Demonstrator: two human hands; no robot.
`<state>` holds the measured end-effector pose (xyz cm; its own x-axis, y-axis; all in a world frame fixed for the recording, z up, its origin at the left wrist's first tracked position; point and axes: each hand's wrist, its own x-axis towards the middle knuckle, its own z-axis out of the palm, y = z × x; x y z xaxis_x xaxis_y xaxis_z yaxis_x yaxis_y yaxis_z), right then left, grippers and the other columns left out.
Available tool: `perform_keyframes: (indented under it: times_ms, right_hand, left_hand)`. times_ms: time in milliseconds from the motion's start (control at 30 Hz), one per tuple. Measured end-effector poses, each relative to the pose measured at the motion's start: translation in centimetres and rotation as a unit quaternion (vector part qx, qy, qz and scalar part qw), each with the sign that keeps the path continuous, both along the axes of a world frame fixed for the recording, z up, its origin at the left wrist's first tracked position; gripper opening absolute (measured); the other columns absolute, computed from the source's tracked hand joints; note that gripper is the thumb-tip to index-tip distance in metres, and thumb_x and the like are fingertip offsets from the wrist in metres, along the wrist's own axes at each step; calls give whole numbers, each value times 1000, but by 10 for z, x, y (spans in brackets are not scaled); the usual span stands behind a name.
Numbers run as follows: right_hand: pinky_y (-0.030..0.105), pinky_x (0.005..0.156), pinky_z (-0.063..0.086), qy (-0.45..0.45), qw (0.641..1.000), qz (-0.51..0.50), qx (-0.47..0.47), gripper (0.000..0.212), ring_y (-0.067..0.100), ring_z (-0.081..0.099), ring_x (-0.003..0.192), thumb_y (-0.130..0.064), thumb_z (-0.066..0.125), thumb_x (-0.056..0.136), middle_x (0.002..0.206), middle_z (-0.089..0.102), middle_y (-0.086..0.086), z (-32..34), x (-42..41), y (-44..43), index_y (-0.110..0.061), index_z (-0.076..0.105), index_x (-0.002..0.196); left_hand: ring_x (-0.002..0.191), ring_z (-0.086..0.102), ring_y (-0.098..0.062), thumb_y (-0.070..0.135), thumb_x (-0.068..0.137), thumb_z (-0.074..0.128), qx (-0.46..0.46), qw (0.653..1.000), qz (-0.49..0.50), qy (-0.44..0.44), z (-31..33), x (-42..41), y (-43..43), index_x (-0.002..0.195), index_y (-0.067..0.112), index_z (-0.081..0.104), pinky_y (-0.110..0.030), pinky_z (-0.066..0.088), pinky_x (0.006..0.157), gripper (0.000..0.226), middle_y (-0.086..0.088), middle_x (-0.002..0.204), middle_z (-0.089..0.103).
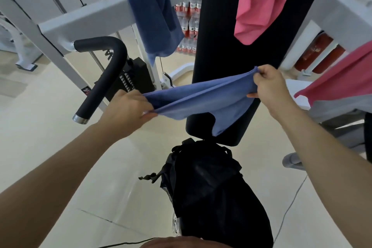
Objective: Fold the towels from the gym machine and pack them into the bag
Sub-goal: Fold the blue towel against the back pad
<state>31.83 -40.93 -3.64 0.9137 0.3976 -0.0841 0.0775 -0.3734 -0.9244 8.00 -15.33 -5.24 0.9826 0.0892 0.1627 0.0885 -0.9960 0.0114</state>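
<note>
The left hand (128,110) pinches one end of a blue towel (201,98) with thumb and curled fingers, just right of the single black handle (104,74). The right hand (269,84) grips the other end, so the cloth sags, doubled over, between the two hands. Up beyond the left fingers a second blue towel (153,16) drapes over a white bar (86,20). Two more hang past the right fingers, a near pink towel (261,2) and a far pink towel (342,78), and one black bag (211,187) stands below the held cloth.

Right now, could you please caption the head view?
Left hand and right hand stretch a blue towel above the black bag; more towels hang on the machine.
</note>
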Motion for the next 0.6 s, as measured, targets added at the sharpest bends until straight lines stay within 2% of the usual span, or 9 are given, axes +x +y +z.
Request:
perform_keyframes:
  times_ms: [67, 167, 233, 300, 367, 433, 467, 533, 600]
  right_hand:
    - [28, 64, 50, -67, 996, 11, -57, 13, 13, 53, 75, -16, 36, 102, 83, 51, -4, -2, 3, -2, -16, 49, 101]
    - [23, 57, 35, -151, 982, 12, -114, 17, 5, 45, 68, -17, 32, 103, 83, 48, -2, -2, 2, -1, -13, 46, 112]
    - [22, 54, 33, -178, 975, 2, -130, 14, 7, 43, 66, -18, 30, 104, 85, 49, 2, -2, 0, 1, -13, 44, 107]
    - [27, 53, 35, -195, 973, -10, -125, 10, 15, 45, 65, -19, 31, 104, 82, 51, 5, -2, -3, 1, -15, 39, 100]
    - [37, 55, 37, -216, 969, -8, -122, 10, 21, 49, 66, -20, 33, 104, 78, 52, 6, -5, -5, -3, -15, 39, 98]
    - [38, 55, 37, -225, 965, -9, -134, 11, 23, 50, 65, -20, 33, 104, 75, 51, 5, -9, -7, -5, -14, 39, 97]
    - [37, 55, 36, -221, 965, -17, -139, 11, 22, 49, 66, -20, 33, 104, 76, 51, 4, -11, -8, -5, -14, 40, 98]
    - [31, 54, 34, -196, 970, -45, -138, 16, 17, 47, 65, -20, 33, 104, 77, 49, 0, -13, -7, -4, -10, 45, 104]
    - [24, 54, 33, -163, 977, -83, -111, 19, 6, 44, 64, -20, 33, 104, 75, 45, -5, -12, -3, -3, -8, 47, 108]
  left_hand:
    - [76, 55, -19, 45, 89, 47, -7, 999, -24, 33, -6, -2, -4, 72, 26, 67, -37, 38, 68, 32, 9, 66, 61]
    - [75, 45, -14, 56, 86, 29, -89, 993, 27, 69, -17, -2, -10, 76, 26, 69, -35, 36, 69, 51, 12, 66, 58]
    - [81, 46, -17, 57, 86, 41, -141, 988, 49, 39, -23, -1, -9, 75, 24, 74, -35, 38, 69, 48, 12, 75, 58]
    - [96, 45, -17, 48, 85, 63, -214, 972, 90, 35, -26, -1, -8, 73, 23, 76, -32, 37, 77, 31, 11, 94, 56]
    - [96, 53, -13, 40, 83, 70, -321, 934, 146, 63, -23, -2, -8, 68, 28, 74, -27, 41, 75, 19, 13, 98, 61]
    - [73, 59, -11, 38, 82, 71, -442, 868, 219, 56, -20, -2, -10, 62, 30, 73, -23, 46, 61, 22, 6, 80, 69]
    - [62, 57, -12, 36, 82, 72, -482, 839, 251, 26, -20, 0, -11, 60, 26, 74, -21, 43, 52, 24, 0, 72, 68]
    - [59, 56, -13, 29, 84, 72, -535, 792, 289, -54, -18, 8, -16, 67, 23, 75, -15, 41, 43, 18, -3, 66, 67]
    - [61, 60, -14, 18, 85, 72, -570, 761, 285, -123, -13, 19, -20, 84, 19, 73, -11, 46, 48, 3, 3, 63, 69]
